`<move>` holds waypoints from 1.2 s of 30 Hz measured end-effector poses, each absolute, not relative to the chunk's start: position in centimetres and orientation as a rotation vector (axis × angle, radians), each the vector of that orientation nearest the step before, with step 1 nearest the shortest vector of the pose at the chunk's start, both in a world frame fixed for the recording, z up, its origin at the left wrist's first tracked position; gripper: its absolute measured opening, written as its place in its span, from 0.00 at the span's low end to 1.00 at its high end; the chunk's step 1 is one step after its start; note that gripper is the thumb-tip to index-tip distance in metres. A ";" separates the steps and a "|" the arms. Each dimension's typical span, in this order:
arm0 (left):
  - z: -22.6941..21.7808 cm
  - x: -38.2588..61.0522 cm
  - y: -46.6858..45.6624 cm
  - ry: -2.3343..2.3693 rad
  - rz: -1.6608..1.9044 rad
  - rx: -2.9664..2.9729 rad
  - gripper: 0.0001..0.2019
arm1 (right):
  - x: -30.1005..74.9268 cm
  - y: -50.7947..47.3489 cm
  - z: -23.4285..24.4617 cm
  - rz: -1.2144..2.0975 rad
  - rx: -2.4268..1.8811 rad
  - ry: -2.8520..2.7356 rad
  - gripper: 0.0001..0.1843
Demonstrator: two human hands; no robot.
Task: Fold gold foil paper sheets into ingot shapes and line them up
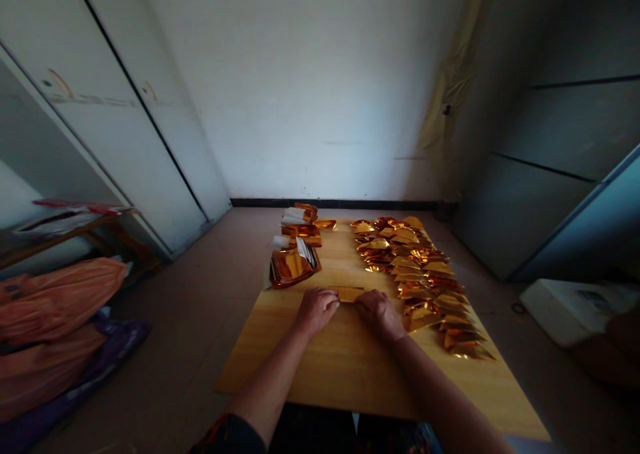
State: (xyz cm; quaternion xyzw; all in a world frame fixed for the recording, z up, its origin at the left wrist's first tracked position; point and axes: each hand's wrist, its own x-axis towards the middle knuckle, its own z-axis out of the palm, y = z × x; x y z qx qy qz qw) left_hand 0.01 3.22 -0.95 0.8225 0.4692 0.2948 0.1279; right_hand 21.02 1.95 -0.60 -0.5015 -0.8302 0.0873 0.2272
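Note:
A narrow folded strip of gold foil paper (349,294) lies on the wooden table (320,367) in front of me. My left hand (316,311) curls over its left end with the fingers pressed down on it. My right hand (379,314) is closed on its right end in the same way. Just beyond my left hand sits a stack of flat gold foil sheets (293,267). To the right, several folded gold foil pieces (425,281) lie in a long row along the table's right side.
More bundles of gold sheets (300,224) stand at the table's far end. Orange and purple bags (55,321) are piled on the floor at left beside white cupboard doors (125,127). A white box (575,307) sits low at right.

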 end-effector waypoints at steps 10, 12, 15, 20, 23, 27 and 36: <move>-2.0 1.7 4.7 1.710 0.945 2.170 0.17 | 19.6 4.6 -0.4 0.173 -1.782 -2.212 0.12; -2.2 1.9 4.7 1.749 0.918 2.206 0.18 | 19.3 4.6 0.0 0.153 -1.830 -2.218 0.12; -2.4 1.8 4.6 1.777 0.886 2.223 0.18 | 19.3 4.7 0.4 0.196 -1.863 -2.199 0.10; -2.7 1.7 4.8 1.785 0.804 2.336 0.19 | 19.4 4.6 0.4 0.256 -1.899 -2.167 0.09; -2.8 1.8 4.9 1.804 0.781 2.431 0.18 | 19.1 4.7 0.3 0.233 -1.930 -2.159 0.08; -2.7 1.9 4.6 1.816 0.738 2.502 0.16 | 18.9 4.6 0.1 0.184 -1.897 -2.152 0.08; -2.7 1.7 4.3 1.778 0.781 2.436 0.15 | 20.2 4.6 -0.9 0.417 -1.610 -2.016 0.14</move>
